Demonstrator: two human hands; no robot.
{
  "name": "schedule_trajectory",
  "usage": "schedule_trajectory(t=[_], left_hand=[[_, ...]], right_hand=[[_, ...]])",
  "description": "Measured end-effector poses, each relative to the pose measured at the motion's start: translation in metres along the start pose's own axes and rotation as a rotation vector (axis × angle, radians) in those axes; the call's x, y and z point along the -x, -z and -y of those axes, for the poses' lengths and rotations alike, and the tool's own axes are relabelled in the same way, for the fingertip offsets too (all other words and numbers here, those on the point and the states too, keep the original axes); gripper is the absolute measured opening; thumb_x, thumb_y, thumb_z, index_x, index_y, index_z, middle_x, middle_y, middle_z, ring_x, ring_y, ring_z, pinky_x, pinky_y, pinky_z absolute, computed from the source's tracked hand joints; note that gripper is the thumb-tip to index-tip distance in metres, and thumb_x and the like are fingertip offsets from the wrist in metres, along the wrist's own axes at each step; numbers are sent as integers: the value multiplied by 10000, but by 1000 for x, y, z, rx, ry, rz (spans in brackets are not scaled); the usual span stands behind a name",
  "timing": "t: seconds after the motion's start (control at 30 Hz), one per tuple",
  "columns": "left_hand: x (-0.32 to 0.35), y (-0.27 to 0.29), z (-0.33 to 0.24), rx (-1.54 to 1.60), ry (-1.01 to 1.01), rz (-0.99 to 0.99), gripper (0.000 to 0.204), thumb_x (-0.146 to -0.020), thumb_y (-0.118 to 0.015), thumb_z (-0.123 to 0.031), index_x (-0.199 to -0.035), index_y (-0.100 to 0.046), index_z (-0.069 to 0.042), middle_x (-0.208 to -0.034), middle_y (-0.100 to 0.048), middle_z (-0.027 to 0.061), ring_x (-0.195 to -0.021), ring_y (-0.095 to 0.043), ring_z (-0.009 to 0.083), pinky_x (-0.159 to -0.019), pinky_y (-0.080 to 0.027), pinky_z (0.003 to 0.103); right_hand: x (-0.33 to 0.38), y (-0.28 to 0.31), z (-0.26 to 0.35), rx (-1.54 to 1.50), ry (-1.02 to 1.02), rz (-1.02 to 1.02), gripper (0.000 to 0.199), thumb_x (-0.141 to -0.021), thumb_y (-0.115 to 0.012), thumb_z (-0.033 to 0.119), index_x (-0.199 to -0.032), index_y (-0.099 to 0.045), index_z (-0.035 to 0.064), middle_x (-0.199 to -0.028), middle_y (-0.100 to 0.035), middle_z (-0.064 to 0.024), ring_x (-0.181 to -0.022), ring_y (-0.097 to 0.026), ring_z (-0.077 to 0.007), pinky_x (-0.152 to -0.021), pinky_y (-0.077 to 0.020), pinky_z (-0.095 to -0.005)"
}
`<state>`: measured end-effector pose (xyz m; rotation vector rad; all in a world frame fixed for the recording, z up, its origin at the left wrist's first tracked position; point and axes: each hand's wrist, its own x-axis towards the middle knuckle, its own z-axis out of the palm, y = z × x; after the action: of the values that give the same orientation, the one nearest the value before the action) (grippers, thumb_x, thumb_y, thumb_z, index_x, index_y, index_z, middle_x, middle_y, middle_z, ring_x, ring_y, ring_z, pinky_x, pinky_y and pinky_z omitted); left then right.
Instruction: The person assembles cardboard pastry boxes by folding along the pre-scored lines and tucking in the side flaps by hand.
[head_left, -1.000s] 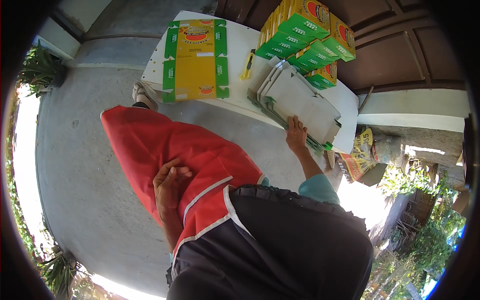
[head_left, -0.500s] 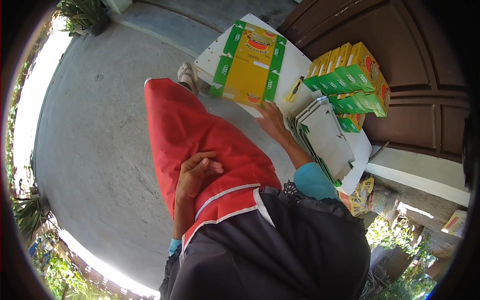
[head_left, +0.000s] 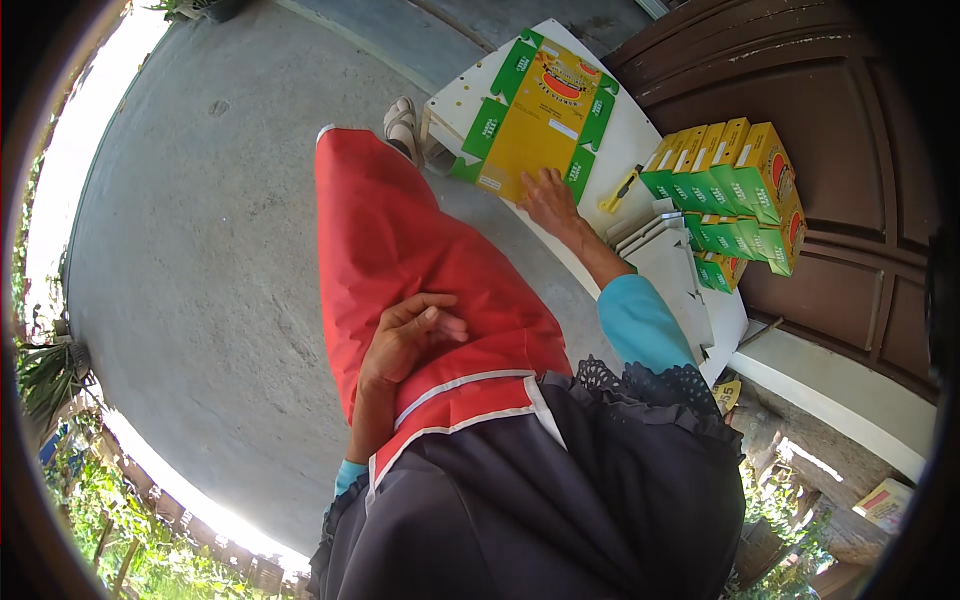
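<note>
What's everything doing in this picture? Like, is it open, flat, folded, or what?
Yellow-green carton blank: unfolded, flat
Yellow-green boxes: folded into shape, stacked
White-faced carton blanks: piled, partly hidden by the arm
Yellow utility knife: lying down; can't tell if the blade is out
Right hand: at the flat blank's near edge
Left hand: half-curled, seemingly empty

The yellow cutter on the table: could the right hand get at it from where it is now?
Probably yes: the right hand is at the near edge of the flat carton, and the yellow cutter lies to its right on the white table, with nothing visible between them.
</note>
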<state>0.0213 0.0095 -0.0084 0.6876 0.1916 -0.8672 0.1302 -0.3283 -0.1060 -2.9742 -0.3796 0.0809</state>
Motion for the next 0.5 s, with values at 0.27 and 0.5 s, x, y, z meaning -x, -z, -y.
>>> schedule_trajectory(t=[0.27,0.5], left_hand=[[-3,-2,-2,16,4,32,324,-1004,-488,-139,-1242,-533,76,-996,-684,192,-945,-676,280,-905,-527,386],[0,0,-1,11,12,0,326,-1006,-488,-142,-1244,-536,75,-996,-684,191,-946,-676,281,-900,-528,380]], right_hand=[[-5,-11,-21,66,82,51,388,-729,-761,164,-1012,-611,-54,-923,-582,-261,-941,-573,-408,-803,-505,-461],[-17,8,-4,57,124,179,354,-745,-707,132,-946,-583,-131,-944,-590,-270,-944,-577,-405,-792,-518,-450]])
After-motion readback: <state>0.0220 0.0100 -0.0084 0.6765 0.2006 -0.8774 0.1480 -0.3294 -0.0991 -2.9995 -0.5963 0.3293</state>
